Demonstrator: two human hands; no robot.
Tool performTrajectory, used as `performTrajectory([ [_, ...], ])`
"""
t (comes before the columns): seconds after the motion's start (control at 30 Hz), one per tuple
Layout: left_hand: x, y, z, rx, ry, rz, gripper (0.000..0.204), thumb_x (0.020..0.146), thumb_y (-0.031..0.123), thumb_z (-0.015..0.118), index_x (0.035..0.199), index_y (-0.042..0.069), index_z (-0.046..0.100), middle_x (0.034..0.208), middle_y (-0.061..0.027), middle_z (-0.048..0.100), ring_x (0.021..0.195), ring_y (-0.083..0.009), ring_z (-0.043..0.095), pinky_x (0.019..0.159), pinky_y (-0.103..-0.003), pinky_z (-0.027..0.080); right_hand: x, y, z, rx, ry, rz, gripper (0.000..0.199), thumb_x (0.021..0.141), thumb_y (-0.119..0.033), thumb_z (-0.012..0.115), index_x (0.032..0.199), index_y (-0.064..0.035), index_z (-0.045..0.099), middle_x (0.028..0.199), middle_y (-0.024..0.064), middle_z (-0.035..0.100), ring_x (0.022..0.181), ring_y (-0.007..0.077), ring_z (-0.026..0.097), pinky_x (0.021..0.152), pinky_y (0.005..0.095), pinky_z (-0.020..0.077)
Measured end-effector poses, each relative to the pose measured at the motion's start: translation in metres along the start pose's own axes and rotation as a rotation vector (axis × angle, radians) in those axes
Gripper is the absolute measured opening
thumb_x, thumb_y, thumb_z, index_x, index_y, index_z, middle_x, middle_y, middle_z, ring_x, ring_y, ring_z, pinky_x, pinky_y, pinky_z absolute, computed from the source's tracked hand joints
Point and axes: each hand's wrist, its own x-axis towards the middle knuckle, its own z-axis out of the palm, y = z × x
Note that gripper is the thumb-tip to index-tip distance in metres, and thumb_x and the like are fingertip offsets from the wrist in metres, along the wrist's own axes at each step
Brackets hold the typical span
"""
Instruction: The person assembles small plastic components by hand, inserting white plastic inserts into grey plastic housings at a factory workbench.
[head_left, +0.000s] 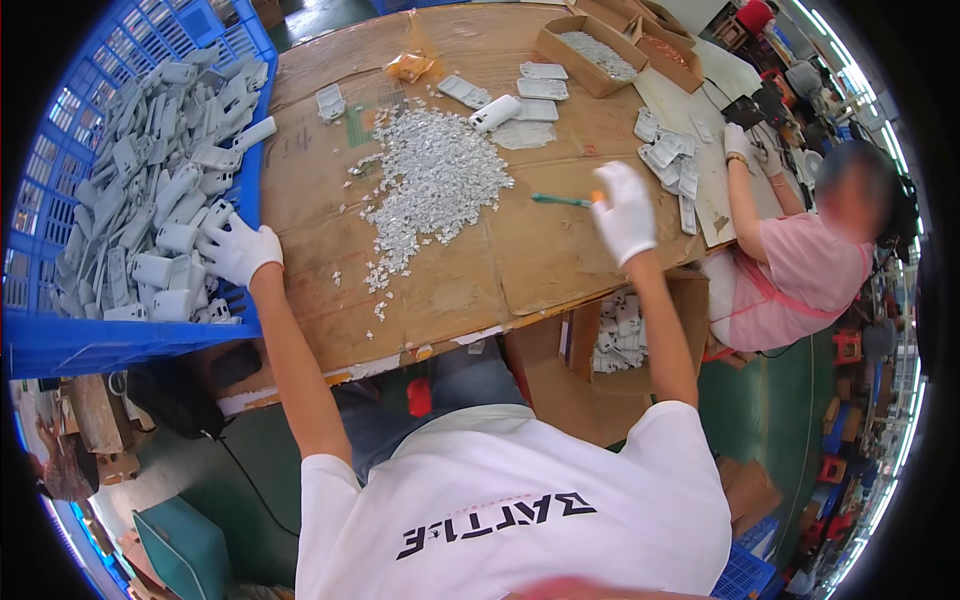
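My left hand (240, 252), in a white glove, reaches over the near right edge of a blue plastic crate (130, 338). Its fingers are spread against the white plastic housings (165, 205) heaped inside. Over the cardboard-covered table, my gloved right hand (626, 212) is blurred by motion. Beside its fingers lies a thin teal-handled tool (562, 201); whether the hand touches it is unclear. Between my hands spreads a pile of small shiny pieces (435, 180). One white housing (495, 113) rests at the pile's far right side.
White shell parts (543, 88) lie beyond the pile, others (675, 160) at the right. Cardboard boxes of small parts (592, 55) stand at the far right. An open carton of white parts (620, 335) sits below the table edge. A co-worker in pink (800, 260) works at the right.
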Motion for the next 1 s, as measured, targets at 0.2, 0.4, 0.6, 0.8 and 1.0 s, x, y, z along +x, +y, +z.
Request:
performTrajectory([
  [0.2,0.034,-0.005,0.021,-0.201,0.006,-0.072,0.058,0.082,0.047,0.068,0.132,0.019,0.059,0.137,-0.0132,0.051,0.125,-0.0376,0.047,0.098,-0.046,0.048,-0.022,-0.133,0.043,0.406,-0.184,-0.058,0.036,0.076,-0.007,0.069,0.111,-0.0112,0.062,0.108,0.008,0.062,0.103,0.0289,0.061,0.088,0.0405,0.0513],
  [0.4,0.045,0.005,0.01,-0.196,0.01,-0.066,0.042,0.084,0.035,0.064,0.122,0.019,0.065,0.126,-0.0118,0.058,0.103,-0.0381,0.063,0.086,-0.047,0.054,-0.017,-0.142,0.076,0.309,-0.069,-0.03,0.022,0.076,-0.006,0.068,0.098,-0.0111,0.064,0.096,0.0066,0.059,0.09,0.0285,0.06,0.078,0.0407,0.0513],
  [0.6,0.036,-0.001,0.003,-0.207,-0.074,-0.12,0.037,0.084,0.033,0.062,0.115,0.013,0.066,0.118,-0.0136,0.061,0.1,-0.0356,0.065,0.084,-0.047,0.054,-0.032,-0.142,0.078,0.16,-0.088,-0.035,0.015,0.077,-0.006,0.067,0.09,-0.0116,0.062,0.09,0.0084,0.057,0.086,0.0298,0.059,0.075,0.0415,0.0515],
  [0.8,0.054,0.007,0.013,-0.286,-0.177,-0.086,0.039,0.085,0.042,0.07,0.111,0.012,0.065,0.111,-0.0085,0.065,0.101,-0.0256,0.067,0.081,-0.04,0.056,-0.034,-0.136,0.062,0.092,-0.231,-0.139,0.003,0.083,-0.006,0.061,0.085,-0.0082,0.06,0.09,0.0119,0.055,0.087,0.031,0.061,0.073,0.0418,0.0553],
  [1.0,0.036,0.009,0.021,-0.157,0.004,0.196,0.036,0.084,0.041,0.074,0.103,0.012,0.066,0.1,-0.0078,0.066,0.092,-0.0249,0.068,0.08,-0.04,0.056,-0.006,-0.158,0.056,0.003,-0.5,0.008,0.007,0.085,-0.002,0.059,0.088,-0.0077,0.062,0.096,0.0149,0.062,0.096,0.0354,0.065,0.08,0.046,0.056],
])
